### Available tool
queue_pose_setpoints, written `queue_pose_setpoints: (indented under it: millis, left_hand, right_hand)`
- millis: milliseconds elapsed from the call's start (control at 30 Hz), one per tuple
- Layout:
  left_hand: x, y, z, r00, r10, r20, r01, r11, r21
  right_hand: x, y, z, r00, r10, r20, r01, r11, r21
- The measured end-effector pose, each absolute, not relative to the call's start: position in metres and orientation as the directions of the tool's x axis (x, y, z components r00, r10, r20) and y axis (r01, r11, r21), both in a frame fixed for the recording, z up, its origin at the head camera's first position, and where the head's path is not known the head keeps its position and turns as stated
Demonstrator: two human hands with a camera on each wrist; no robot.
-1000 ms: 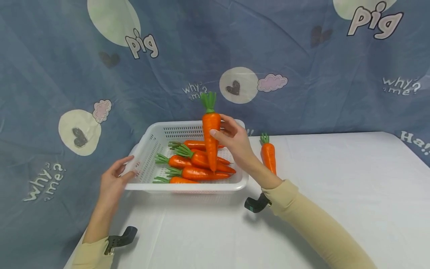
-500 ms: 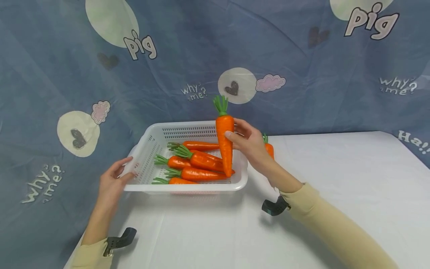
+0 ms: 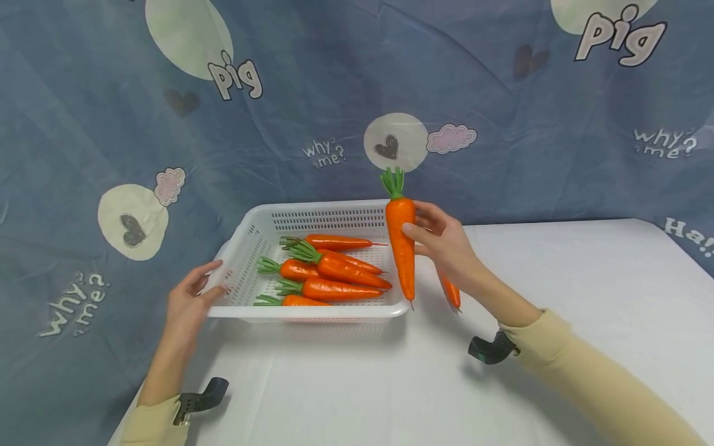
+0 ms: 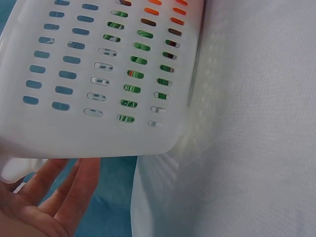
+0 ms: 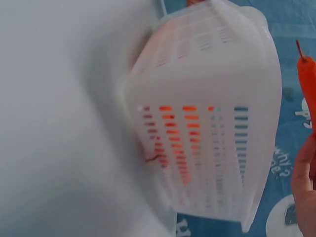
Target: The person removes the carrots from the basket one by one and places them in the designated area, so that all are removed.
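My right hand (image 3: 449, 244) pinches an orange carrot (image 3: 401, 238) by its side, thumb in front, holding it upright with the green stalks on top. It hangs over the right rim of a white plastic basket (image 3: 329, 311); in the right wrist view the carrot (image 5: 308, 86) is cut off by the frame edge. My left hand (image 3: 188, 303) grips the basket's left rim, with the thumb on the rim. In the left wrist view its fingers (image 4: 79, 190) show beyond the slotted wall. Several carrots (image 3: 340, 269) lie inside the basket, stalks to the left.
Another carrot (image 3: 449, 290) lies on the white-covered table (image 3: 558, 297) right of the basket, partly hidden behind my right hand. A blue printed cloth (image 3: 312, 80) hangs behind the table.
My right hand has carried the upright carrot rightward and slightly down, from above the basket's middle to its right rim. My left hand stays on the basket, which has not moved.
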State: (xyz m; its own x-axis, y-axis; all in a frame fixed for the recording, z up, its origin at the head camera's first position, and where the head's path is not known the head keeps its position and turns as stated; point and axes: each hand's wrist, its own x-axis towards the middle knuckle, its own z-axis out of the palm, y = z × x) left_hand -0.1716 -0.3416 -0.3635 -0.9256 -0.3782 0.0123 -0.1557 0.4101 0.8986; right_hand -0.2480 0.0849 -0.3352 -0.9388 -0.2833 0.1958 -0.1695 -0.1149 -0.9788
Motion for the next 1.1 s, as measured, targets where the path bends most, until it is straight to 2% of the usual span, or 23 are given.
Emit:
queue_pose_setpoints:
  millis: [167,500,700,1100]
  left_hand:
    - [-0.172,-0.341,-0.364,-0.926,-0.377,0.015,-0.156,0.418,0.895]
    - [-0.171,-0.341,-0.362,-0.921,-0.389,0.006,-0.169,0.416,0.893]
    - [-0.171,-0.341,-0.362,-0.922,-0.387,0.001,-0.171,0.409,0.897]
    - [-0.171,-0.342,-0.364,-0.927,-0.375,0.016,-0.153,0.416,0.896]
  right_hand:
    - [-0.244,0.102,-0.338,-0.949,-0.24,0.204,-0.194,-0.066,-0.979]
    - [-0.243,0.132,-0.348,-0.964,-0.194,0.184,-0.174,-0.07,-0.982]
    - [-0.245,0.149,-0.355,-0.971,-0.158,0.177,-0.178,-0.012,-0.984]
    - [-0.246,0.173,-0.362,-0.977,-0.194,0.086,-0.119,0.164,-0.979]
